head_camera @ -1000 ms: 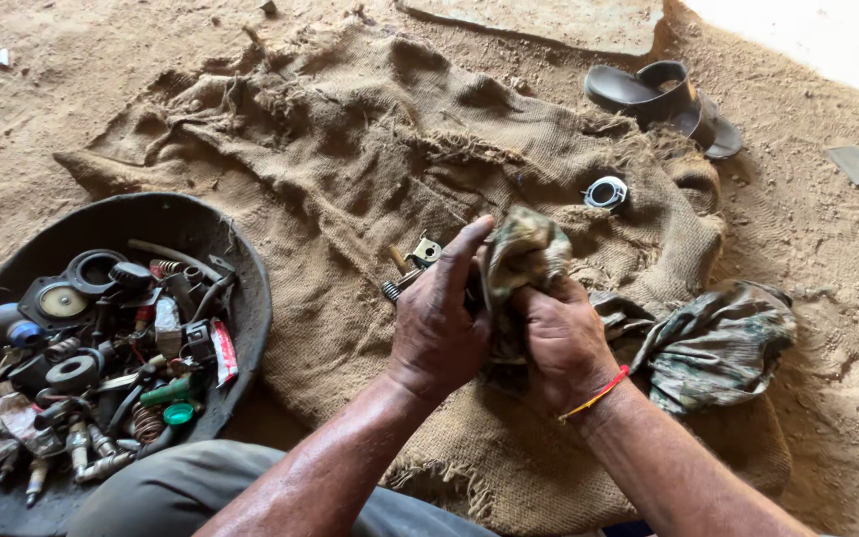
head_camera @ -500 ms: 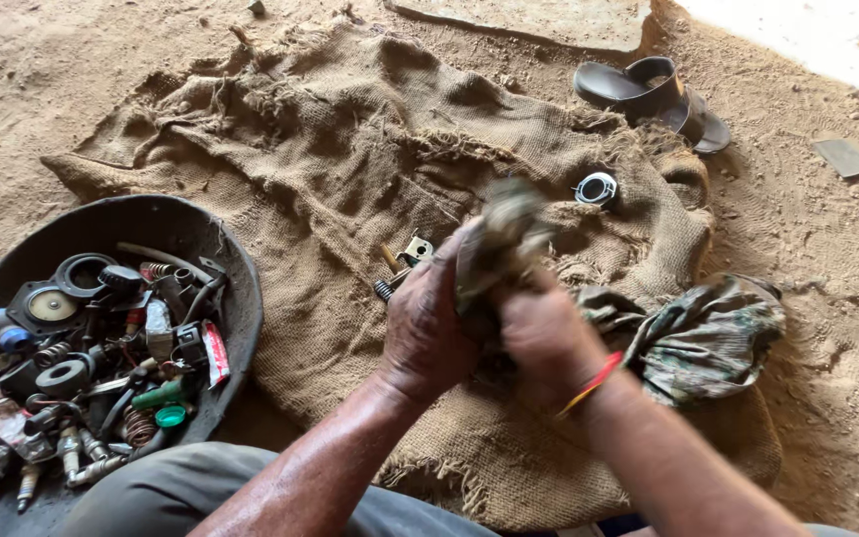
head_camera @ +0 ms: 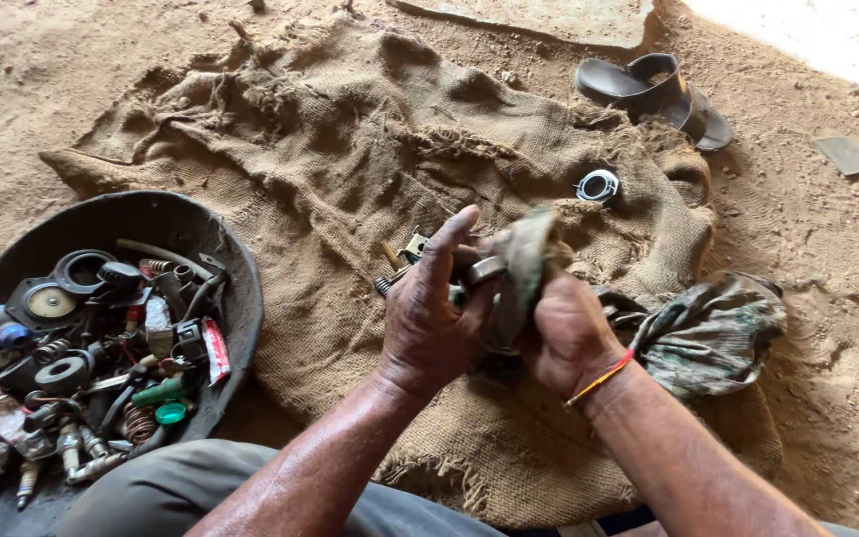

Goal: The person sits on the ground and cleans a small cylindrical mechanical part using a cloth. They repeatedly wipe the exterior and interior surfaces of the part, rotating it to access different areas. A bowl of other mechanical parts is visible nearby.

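The left hand [head_camera: 429, 328] grips a small metal part [head_camera: 482, 270], thumb raised and fingers curled under it, while the right hand [head_camera: 564, 333] is clenched around a grimy cloth rag [head_camera: 524, 273] pressed over that part. Both are held in the air just above the burlap sack [head_camera: 350, 169] spread on the dirt floor [head_camera: 827, 328].

The part looks stiff and fairly light, probably slick with grease, so it wants a firm pinch at its rim; the rag is soft and limp and takes any grip. Little of the part shows: a dull grey rounded edge. The rag is olive-brown and stained.

Near the hands lie a few loose fittings [head_camera: 405, 254], a metal ring [head_camera: 599, 185], a crumpled patterned cloth [head_camera: 713, 333], and a dark basin [head_camera: 181, 224] of spare parts.
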